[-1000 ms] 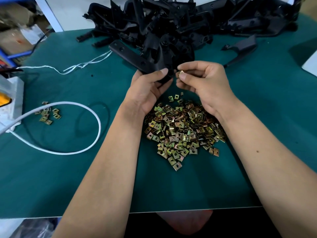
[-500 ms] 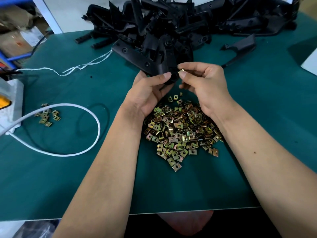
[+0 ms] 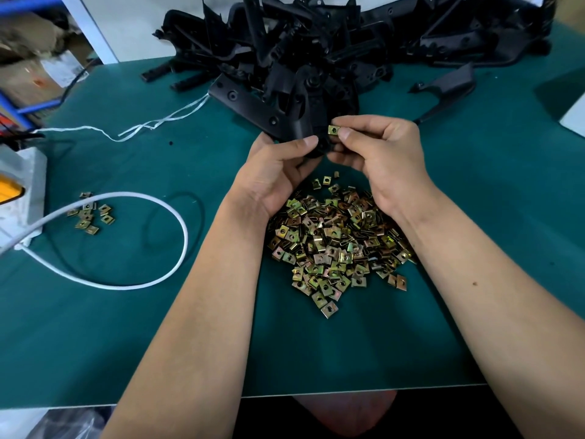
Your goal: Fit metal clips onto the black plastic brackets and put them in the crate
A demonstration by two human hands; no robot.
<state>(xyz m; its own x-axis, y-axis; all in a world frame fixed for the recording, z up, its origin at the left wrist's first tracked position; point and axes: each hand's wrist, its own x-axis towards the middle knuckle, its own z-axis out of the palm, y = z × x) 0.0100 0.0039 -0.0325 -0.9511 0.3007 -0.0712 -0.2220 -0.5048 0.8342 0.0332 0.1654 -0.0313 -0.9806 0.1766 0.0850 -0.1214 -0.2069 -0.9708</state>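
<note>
My left hand (image 3: 278, 172) grips a black plastic bracket (image 3: 253, 104) by its near end, thumb on top. My right hand (image 3: 384, 153) pinches a small brass-coloured metal clip (image 3: 333, 130) between thumb and forefinger, right against the bracket's near tip. Whether the clip sits on the bracket I cannot tell. Below both wrists lies a heap of loose metal clips (image 3: 338, 242) on the green table (image 3: 158, 327). A big pile of black brackets (image 3: 332, 42) fills the far side of the table. No crate is in view.
A white cable (image 3: 177, 217) loops across the left of the table from a white box (image 3: 19, 191). A small group of clips (image 3: 90, 213) lies inside the loop. White string (image 3: 152, 125) trails at far left. One lone bracket (image 3: 449, 87) lies at far right.
Both hands have stayed close together at the bracket's tip. The clip in my right hand now shows its flat face, pressed nearer to the bracket's end.
</note>
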